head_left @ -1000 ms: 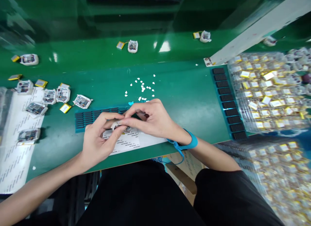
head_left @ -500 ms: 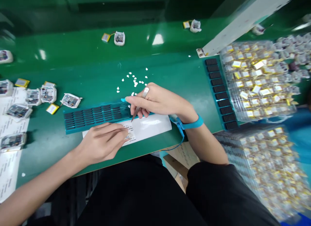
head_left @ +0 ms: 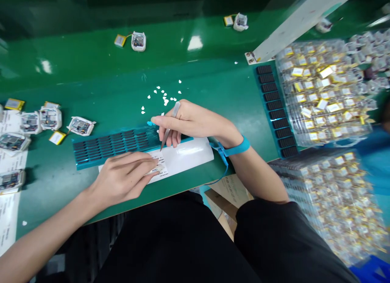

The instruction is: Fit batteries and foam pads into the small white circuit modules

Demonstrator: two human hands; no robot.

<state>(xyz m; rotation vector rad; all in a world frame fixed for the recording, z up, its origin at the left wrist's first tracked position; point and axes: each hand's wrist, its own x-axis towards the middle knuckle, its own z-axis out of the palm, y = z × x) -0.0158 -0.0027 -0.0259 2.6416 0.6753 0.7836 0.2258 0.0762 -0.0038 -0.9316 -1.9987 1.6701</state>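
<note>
My right hand (head_left: 190, 122) is closed on metal tweezers (head_left: 169, 125), tips pointing down at a white label sheet (head_left: 185, 154) near the table's front edge. My left hand (head_left: 124, 176) lies on the sheet's left end, fingers pressed together at a small label; whether it grips the label I cannot make out. A teal strip of black foam pads (head_left: 109, 143) lies just behind the sheet. A blue wrist strap (head_left: 239, 146) circles my right wrist.
Small white device housings with yellow batteries (head_left: 50, 118) lie at the left, two more far back (head_left: 138, 41). White paper bits (head_left: 163, 95) dot the mat. Trays of yellow batteries (head_left: 323, 94) stack at the right beside another pad strip (head_left: 272, 108).
My hands have parted from a small device held between them. The right now holds tweezers over the label sheet and the left presses on the sheet. The view has drifted right.
</note>
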